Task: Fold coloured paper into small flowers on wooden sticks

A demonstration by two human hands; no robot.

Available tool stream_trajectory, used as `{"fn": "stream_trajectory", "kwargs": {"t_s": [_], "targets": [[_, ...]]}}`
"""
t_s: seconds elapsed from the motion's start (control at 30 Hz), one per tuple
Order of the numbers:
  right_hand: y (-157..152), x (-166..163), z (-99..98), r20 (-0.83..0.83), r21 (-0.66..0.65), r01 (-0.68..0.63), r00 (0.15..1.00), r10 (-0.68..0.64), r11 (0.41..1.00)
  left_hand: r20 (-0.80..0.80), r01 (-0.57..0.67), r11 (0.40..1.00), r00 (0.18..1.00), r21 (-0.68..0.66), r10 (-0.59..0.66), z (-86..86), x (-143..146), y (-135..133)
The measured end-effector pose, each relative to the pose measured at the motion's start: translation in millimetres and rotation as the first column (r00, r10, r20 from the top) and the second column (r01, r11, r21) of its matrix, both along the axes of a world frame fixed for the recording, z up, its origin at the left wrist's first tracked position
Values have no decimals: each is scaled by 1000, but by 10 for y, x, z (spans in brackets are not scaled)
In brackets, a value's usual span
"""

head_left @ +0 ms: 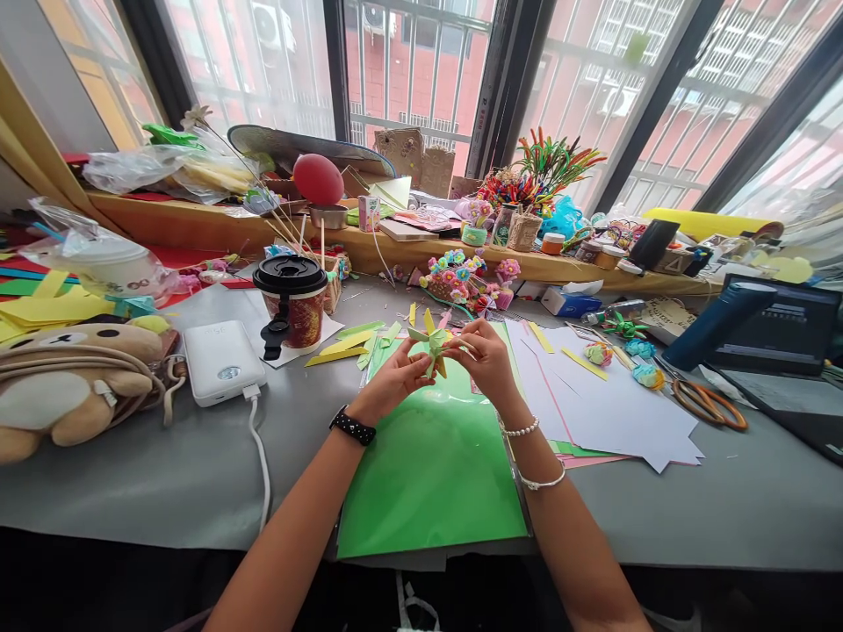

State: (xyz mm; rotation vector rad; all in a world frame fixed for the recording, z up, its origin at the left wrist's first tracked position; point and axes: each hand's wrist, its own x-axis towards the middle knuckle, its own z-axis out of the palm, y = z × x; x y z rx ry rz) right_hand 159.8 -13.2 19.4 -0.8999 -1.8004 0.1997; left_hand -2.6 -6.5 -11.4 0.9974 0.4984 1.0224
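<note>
Both my hands meet over a green sheet [431,465] on the grey table [198,474]. My left hand [393,379] and my right hand [484,353] pinch a small folded paper piece [431,344] made of yellow-green and pink strips, held just above the sheet. Loose yellow and green paper strips [349,344] lie just beyond my left hand. White sheets [612,412] lie to the right of my right hand.
A lidded coffee cup [293,303] stands to the left, with a white power bank [220,362] and its cable. A plush bear bag [72,382] is at far left. Orange-handled scissors [709,404] and a laptop [777,329] sit at right. Craft flowers [461,276] crowd the sill.
</note>
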Motion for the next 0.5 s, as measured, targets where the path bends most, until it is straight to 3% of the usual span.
{"fn": "stream_trajectory", "kwargs": {"t_s": [0.5], "targets": [[-6, -38, 10, -40, 23, 46, 998, -45, 999, 18, 18, 1000, 1000, 9, -18, 31, 11, -26]]}}
